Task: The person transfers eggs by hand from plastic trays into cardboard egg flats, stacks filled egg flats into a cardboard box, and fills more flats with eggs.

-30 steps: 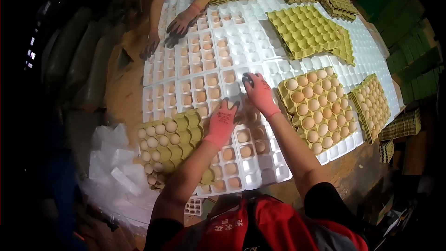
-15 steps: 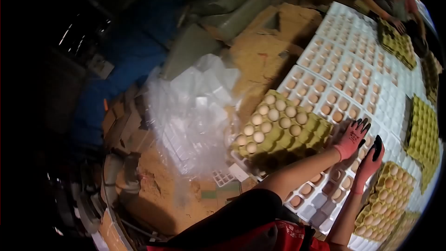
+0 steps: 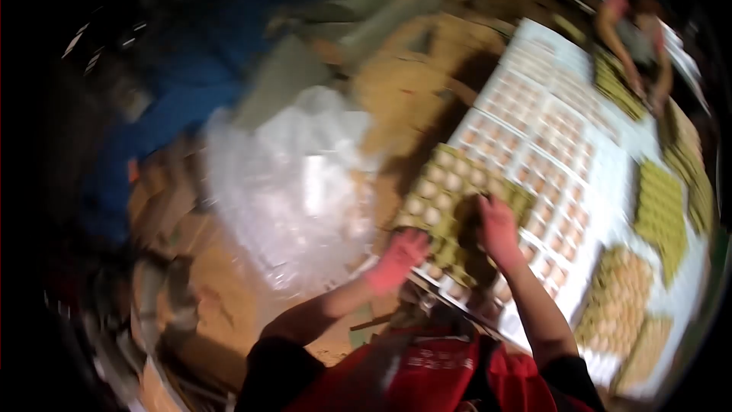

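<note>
A yellow-green egg tray [image 3: 450, 240], partly filled with eggs, lies tilted on the near left corner of the white trays. My left hand [image 3: 408, 248], in a pink glove with dark fingertips, is at this tray's near left edge; blur hides how its fingers lie. Over the tray's right part is my right hand [image 3: 498, 227], gloved alike, its fingers bent down and partly hidden. Whether either hand grips the tray cannot be made out. White compartment trays [image 3: 526, 160] holding many eggs stretch away behind and to the right.
Crumpled clear plastic [image 3: 297, 191] lies left of the trays, beside brown cardboard [image 3: 404, 99]. A full egg tray [image 3: 619, 297] and an empty yellow-green one [image 3: 659, 210] are at the right. Another person [image 3: 637, 46] works at the far right.
The view has swung left. My hands have left the white trays for the partly filled egg tray, the left one to its near left edge. The other person's hands are now at yellow-green trays.
</note>
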